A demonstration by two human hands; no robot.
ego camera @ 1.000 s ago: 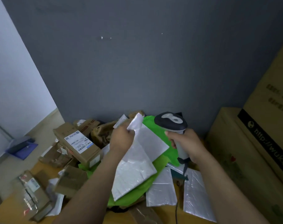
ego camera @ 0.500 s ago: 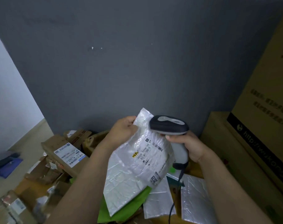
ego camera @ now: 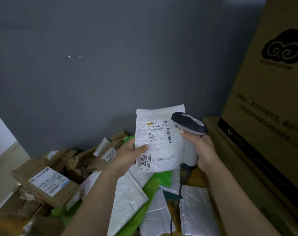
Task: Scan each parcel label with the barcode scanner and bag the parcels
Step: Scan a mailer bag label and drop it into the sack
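My left hand [ego camera: 127, 155] holds a white bubble-mailer parcel [ego camera: 159, 138] upright by its left edge, with the printed label facing me. My right hand [ego camera: 201, 149] grips the handle of a grey and white barcode scanner [ego camera: 189, 124]; its head sits just right of the label's top right corner, close to the parcel. The scanner's cable [ego camera: 176, 203] hangs down between my arms. A green bag [ego camera: 144, 198] lies under several white mailers [ego camera: 127, 200] below my hands.
Brown cardboard parcels [ego camera: 49, 184] with labels are piled at the left. Large cardboard cartons [ego camera: 271, 103] stand stacked at the right. A dark grey wall [ego camera: 110, 57] fills the back. More silver-white mailers [ego camera: 196, 212] lie at the lower right.
My left hand has raised the white parcel and turned it so its label faces me squarely. The scanner has shifted to the parcel's right side. The view has tilted upward.
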